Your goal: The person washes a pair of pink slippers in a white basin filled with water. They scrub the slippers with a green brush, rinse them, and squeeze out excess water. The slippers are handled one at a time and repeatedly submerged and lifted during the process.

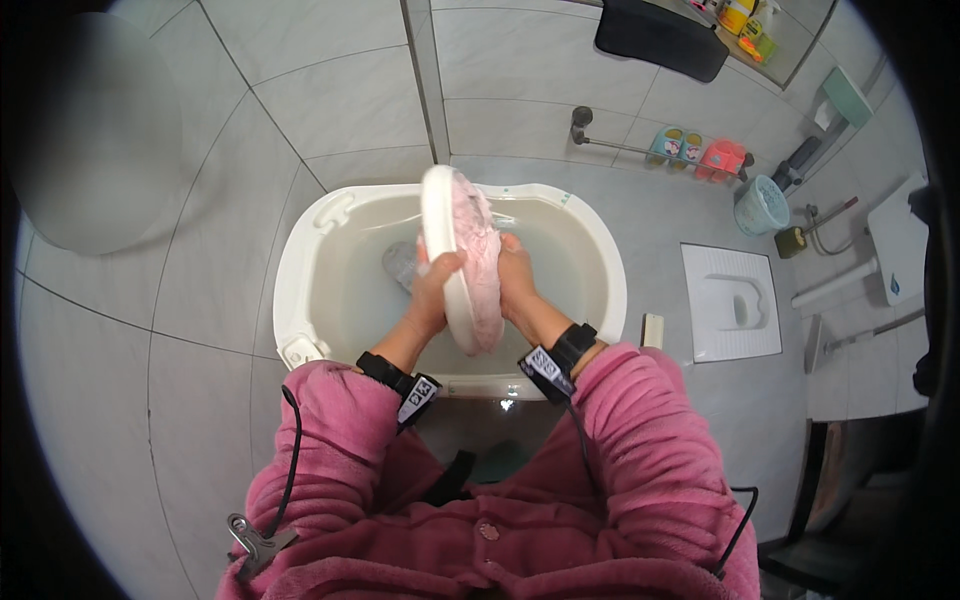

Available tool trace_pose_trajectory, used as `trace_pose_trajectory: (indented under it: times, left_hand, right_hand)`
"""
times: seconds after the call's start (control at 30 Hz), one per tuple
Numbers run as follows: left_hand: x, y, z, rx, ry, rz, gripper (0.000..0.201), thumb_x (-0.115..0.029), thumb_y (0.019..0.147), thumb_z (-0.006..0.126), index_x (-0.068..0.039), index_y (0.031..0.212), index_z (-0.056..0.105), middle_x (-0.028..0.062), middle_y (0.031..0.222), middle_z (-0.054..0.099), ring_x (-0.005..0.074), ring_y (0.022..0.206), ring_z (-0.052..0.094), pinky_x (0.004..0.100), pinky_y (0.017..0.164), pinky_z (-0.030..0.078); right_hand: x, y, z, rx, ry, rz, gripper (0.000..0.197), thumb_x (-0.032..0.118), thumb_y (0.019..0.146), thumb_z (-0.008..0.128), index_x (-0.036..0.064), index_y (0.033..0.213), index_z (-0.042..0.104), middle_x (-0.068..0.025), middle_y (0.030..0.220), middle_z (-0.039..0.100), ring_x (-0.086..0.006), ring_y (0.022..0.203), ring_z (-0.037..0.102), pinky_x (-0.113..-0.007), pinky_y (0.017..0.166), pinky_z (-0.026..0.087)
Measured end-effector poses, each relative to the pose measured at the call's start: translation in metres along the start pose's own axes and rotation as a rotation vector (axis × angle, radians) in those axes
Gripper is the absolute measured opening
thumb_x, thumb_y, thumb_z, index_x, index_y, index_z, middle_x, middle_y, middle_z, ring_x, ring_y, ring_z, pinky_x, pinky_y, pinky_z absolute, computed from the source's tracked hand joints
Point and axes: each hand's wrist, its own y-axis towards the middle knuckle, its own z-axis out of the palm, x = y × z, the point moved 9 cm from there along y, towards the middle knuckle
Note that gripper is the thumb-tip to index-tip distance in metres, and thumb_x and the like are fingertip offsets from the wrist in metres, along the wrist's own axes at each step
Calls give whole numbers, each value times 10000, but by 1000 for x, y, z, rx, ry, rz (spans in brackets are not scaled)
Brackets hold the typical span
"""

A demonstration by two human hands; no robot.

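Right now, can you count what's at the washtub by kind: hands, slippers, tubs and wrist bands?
Hands: 2, left hand and right hand, both gripping the slipper
Pink fuzzy slipper with white sole: 1, held over the water
White plastic washtub: 1, holding water
Black wrist bands: 2, one on each wrist
Total: 6

Surface: grey tiled floor.
On it: 1 white plastic tub of water, 1 teal bucket, 1 squat toilet pan.

Fluffy pink sleeves, black wristbands
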Motion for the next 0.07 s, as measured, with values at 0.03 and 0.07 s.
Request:
trace_pose_trajectory:
  times: [0.03, 0.07]
  left_hand:
    - [-4, 5, 2, 23, -28, -4, 755, -198, 856, 643, -170, 1509, 263, 125, 1334, 470, 286, 1213, 520, 453, 995, 498]
    - [-18, 6, 2, 12, -16, 137, 715, -255, 853, 662, -116, 1468, 325, 166, 1321, 511, 298, 1161, 589, 443, 941, 541]
  right_hand:
    - [7, -5, 2, -8, -205, -195, 309, 266, 1059, 452, 65, 1264, 568, -191, 1071, 685, -376, 871, 678, -441, 873, 541]
    - [12, -15, 7, -11, -418, -392, 303, 264, 1071, 431, 97, 1287, 563, -171, 1080, 696, -363, 861, 684, -443, 882, 551]
